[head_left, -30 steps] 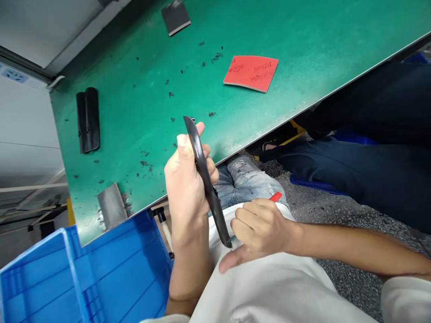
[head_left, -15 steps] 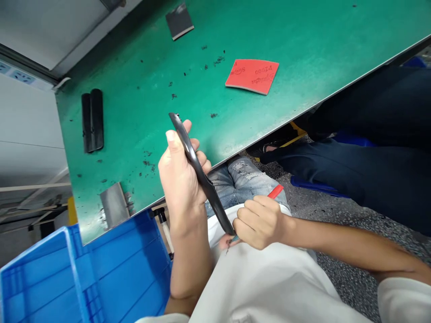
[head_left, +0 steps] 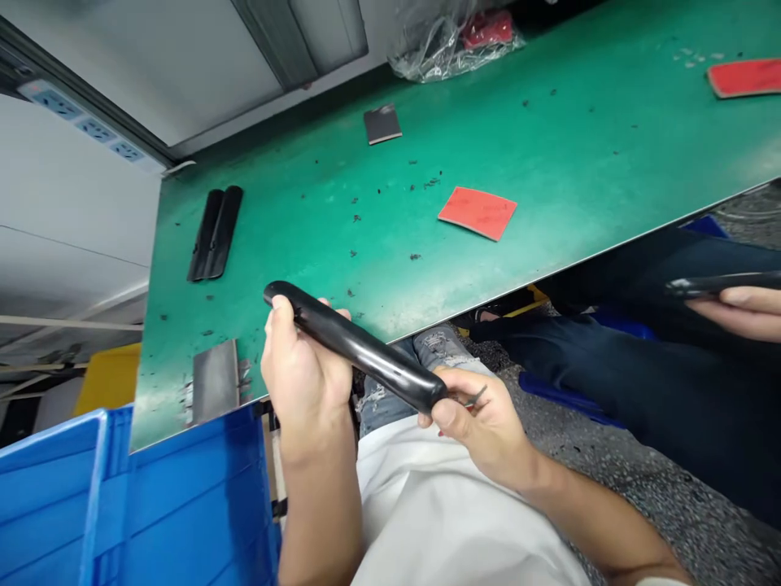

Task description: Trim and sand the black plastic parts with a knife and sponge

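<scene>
A long, glossy black part with a rounded end (head_left: 359, 346) lies slantwise across my two hands, above my lap at the table's front edge. My left hand (head_left: 305, 366) is closed round its upper end, the thumb on top. At the lower end, the fingers of my right hand (head_left: 482, 423) pinch the tip. A thin grey piece (head_left: 476, 396) sticks out between those fingers, and a little red shows below them. It looks like the red-handled tool, mostly hidden by the hand.
On the green table (head_left: 293, 236) lie two black parts (head_left: 215, 234), a red sanding pad (head_left: 479, 213), grey pads (head_left: 215, 381) and dark shavings. A plastic bag (head_left: 451, 41) is at the back. A blue crate (head_left: 183, 496) stands left. At right, another person's hand (head_left: 744, 313) holds a black part.
The black part has turned from steep and edge-on to flatter, its broad rounded face showing. My right hand has rolled over from a fist to a pinch. The view has shifted; a co-worker's hand appears.
</scene>
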Tool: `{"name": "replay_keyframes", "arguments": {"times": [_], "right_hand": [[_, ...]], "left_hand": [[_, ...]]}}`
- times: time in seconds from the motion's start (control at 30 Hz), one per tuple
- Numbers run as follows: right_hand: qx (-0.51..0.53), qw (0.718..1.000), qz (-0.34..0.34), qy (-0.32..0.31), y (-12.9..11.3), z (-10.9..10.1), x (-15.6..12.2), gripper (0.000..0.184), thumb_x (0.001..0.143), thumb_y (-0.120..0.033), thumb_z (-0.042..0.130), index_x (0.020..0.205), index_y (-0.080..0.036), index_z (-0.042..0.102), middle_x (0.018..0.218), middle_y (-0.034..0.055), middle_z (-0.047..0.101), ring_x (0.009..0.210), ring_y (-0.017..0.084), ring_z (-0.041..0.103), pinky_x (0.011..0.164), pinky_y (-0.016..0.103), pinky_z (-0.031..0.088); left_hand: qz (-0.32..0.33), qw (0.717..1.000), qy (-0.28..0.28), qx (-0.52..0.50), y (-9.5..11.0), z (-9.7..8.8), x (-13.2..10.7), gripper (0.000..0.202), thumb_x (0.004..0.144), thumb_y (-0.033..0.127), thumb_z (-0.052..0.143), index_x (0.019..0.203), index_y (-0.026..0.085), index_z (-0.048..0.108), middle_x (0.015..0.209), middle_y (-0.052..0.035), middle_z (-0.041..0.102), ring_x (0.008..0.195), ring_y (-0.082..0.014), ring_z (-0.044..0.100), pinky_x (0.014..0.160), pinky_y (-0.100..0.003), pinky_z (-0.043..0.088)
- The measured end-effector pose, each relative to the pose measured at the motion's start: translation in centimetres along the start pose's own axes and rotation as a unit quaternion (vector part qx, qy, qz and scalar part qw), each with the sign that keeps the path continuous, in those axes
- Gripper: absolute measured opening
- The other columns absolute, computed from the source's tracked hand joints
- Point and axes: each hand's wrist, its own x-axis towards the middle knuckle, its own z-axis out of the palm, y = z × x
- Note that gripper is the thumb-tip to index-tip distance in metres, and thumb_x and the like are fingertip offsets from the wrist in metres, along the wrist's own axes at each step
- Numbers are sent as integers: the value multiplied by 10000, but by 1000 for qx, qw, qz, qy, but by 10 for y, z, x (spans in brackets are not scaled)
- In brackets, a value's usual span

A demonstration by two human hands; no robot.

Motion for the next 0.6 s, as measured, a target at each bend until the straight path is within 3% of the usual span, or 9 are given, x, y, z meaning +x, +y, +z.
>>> {"name": "replay_keyframes", "arguments": {"times": [0.07, 0.13, 0.27, 0.43, 0.6], "right_hand": [[97, 995, 20, -30, -1, 5, 2, 348, 959, -467, 733, 903, -125, 762, 625, -7, 597, 455, 56, 356, 422, 183, 361], [169, 981, 61, -69, -5, 9, 4, 433, 1032, -488, 624, 906, -104, 779, 515, -61, 449, 414, 42, 206, 394, 189, 278], [182, 974, 96, -97, -14, 17, 8, 535, 1079, -522, 527, 930, -92, 809, 486, -90, 281, 431, 50, 182, 431, 206, 246], [167, 976, 98, -102, -17, 26, 11, 552, 1079, -521, 524, 870, -93, 803, 488, -76, 298, 439, 52, 193, 436, 209, 252], [198, 970, 119, -77, -14, 26, 12, 517, 1070, -499, 549, 841, -92, 770, 510, -48, 433, 425, 39, 181, 425, 215, 181]], "left_hand": [[-16, 999, -44, -10, 2, -10, -3, 68, 1012, 159, 618, 1013, 201, 565, 944, -19, 729, 884, -150, 742, 800, -288, 620], [-2, 998, -69, 7, 1, -20, -5, 124, 989, 153, 652, 1090, 191, 590, 1102, -68, 761, 946, -154, 763, 837, -259, 632], [38, 998, -44, 25, -2, -31, -2, 148, 989, 246, 700, 1078, 151, 632, 1061, -72, 776, 881, -146, 775, 779, -219, 653], [22, 1000, -13, 18, 1, -30, -1, 80, 1013, 238, 660, 1012, 169, 621, 991, -37, 746, 839, -121, 757, 740, -202, 646], [96, 995, -7, 32, 7, -36, -10, 136, 1000, 287, 695, 1040, 206, 594, 996, 2, 706, 820, -100, 718, 751, -218, 631]]}}
